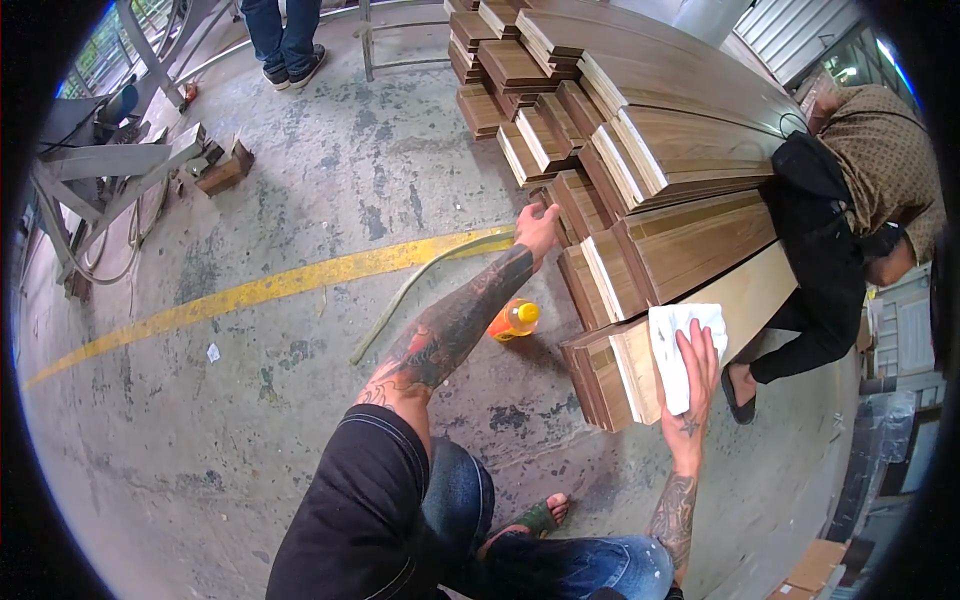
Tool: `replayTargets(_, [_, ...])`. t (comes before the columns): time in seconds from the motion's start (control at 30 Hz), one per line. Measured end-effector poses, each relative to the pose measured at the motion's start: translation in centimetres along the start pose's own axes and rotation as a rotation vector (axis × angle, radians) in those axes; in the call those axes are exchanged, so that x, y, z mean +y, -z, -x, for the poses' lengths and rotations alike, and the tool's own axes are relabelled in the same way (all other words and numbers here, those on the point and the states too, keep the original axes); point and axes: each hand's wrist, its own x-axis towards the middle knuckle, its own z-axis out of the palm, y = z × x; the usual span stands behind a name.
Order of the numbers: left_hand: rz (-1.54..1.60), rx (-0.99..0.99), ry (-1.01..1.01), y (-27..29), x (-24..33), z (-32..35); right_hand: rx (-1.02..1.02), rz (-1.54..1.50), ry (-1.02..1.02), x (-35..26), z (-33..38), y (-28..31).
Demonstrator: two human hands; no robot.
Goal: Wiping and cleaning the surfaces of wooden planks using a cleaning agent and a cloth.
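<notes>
My right hand [697, 370] presses a folded white cloth [672, 358] onto the pale top face of a board [755, 290] at the near side of a wood stack. Its fingers lie over the cloth. My left hand [537, 230] reaches forward to the left ends of the stacked brown boards [583, 205]. The fingers there are curled at a board end, and their tips are partly hidden. Below my left wrist, an orange bottle with a yellow cap [516, 318] stands on the floor beside the stack.
Another person [835, 240] bends over the stack's right end. At the upper left stand someone's legs in jeans [283, 40]. A yellow line [250, 282] and a pale strip or hose [405, 290] cross the concrete floor. A metal frame [110, 175] stands far left; cardboard [815, 565] lies lower right.
</notes>
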Motion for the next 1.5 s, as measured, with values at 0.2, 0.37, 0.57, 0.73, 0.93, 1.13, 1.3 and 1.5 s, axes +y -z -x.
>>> replayTargets(0.2, [0.017,-0.094,0.121,-0.3,-0.2,1.3,-0.011,-0.010,-0.008,0.1,0.0,0.2])
replayTargets(0.37, [-0.013,-0.168,0.180,-0.9,-1.6,0.9,-0.015,0.012,-0.011,0.5,0.3,0.5])
replayTargets(0.57, [0.119,-0.201,0.256,0.3,-3.4,-2.2,-0.026,-0.015,0.015,-0.2,0.0,0.4])
replayTargets(0.73, [0.223,-0.312,0.278,-0.2,-2.7,-1.4,-0.034,-0.013,0.015,0.0,0.0,0.4])
replayTargets(0.93, [0.176,-0.274,0.215,0.4,-1.2,-0.3,-0.041,-0.043,0.018,-0.8,-0.2,0.7])
replayTargets(1.13, [0.073,-0.243,0.185,-0.2,-0.4,1.4,-0.051,-0.024,0.024,0.5,0.2,0.5])
replayTargets(1.3, [-0.001,-0.199,0.167,1.9,-0.8,-0.6,-0.067,-0.074,-0.012,0.1,-0.2,0.3])
replayTargets(1.5, [-0.001,-0.308,0.128,1.2,-0.7,0.2,-0.049,-0.131,-0.003,1.3,0.3,0.6])
